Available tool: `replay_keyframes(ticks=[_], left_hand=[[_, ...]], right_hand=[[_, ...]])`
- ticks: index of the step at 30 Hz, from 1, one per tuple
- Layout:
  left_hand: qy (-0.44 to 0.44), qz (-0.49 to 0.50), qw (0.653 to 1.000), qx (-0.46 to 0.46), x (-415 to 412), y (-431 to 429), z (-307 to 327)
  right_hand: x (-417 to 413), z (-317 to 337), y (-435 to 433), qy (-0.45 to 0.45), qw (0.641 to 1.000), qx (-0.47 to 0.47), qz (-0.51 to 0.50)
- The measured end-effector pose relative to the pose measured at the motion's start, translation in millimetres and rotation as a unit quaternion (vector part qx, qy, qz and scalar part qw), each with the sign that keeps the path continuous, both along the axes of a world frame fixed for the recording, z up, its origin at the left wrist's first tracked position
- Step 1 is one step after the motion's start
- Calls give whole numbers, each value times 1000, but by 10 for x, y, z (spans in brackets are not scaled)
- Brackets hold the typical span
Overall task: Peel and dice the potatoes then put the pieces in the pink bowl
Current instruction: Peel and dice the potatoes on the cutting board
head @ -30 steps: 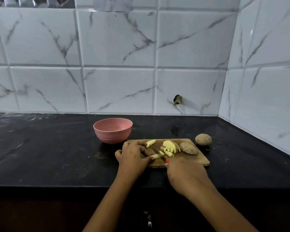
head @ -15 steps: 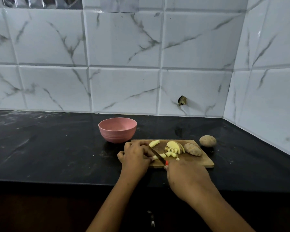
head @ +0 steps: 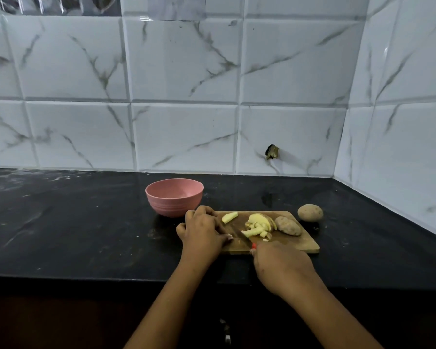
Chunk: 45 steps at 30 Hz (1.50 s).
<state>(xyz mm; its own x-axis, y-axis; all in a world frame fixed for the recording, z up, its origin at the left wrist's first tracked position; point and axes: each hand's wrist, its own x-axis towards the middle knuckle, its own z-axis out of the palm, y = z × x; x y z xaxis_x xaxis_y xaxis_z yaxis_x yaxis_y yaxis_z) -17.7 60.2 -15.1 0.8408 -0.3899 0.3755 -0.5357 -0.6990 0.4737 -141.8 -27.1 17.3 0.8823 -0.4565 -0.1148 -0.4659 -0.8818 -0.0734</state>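
A: Setting logged?
B: Marbled tile wall behind, black counter below. Both forearms are seen reaching in over the counter's near edge.

A: Largest item at the grip?
B: Board, laid flat on the counter. Its left end is covered by the left hand; its near edge is met by the right hand.

A: Bowl?
B: Bowl is set upright on the counter, just beyond the left hand and slightly to its left, off the board.

A: Grip states?
B: Right hand is closed round the knife. Only a red bit of handle shows past the thumb, and the blade is angled away toward the left hand's fingertips. Left hand is curled, knuckles up, low on the board. Whether anything is held under it cannot be told.

A: Whole potatoes?
B: One unpeeled potato lies on the board, beyond the right hand, right of the blade. A second potato is left on the counter, farther out, just off the board's far right corner.

A: Cut stock?
B: Pieces are heaped between blade and potato, just beside the potato. One strip lies apart, just beyond the left hand's fingers, near the board's far edge.
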Motion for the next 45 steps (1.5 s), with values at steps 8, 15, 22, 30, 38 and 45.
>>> replay_keyframes(ticks=[8, 15, 22, 30, 38, 45], left_hand=[[9, -102, 993, 62, 341, -269, 206], [48, -93, 985, 134, 464, -341, 211], [78, -108, 991, 14, 430, -141, 158], [59, -122, 991, -20, 363, -80, 56], [68, -135, 988, -18, 445, -145, 51], [49, -151, 987, 0, 435, -228, 100]], right_hand=[[-90, 12, -224, -72, 996, 45, -31], [-156, -38, -244, -100, 992, 75, -17], [-122, -113, -240, -103, 992, 79, -6], [-74, -142, -190, -120, 989, 90, 5], [-71, -120, -212, -124, 988, 87, -1], [-80, -126, -195, -127, 988, 91, 2]])
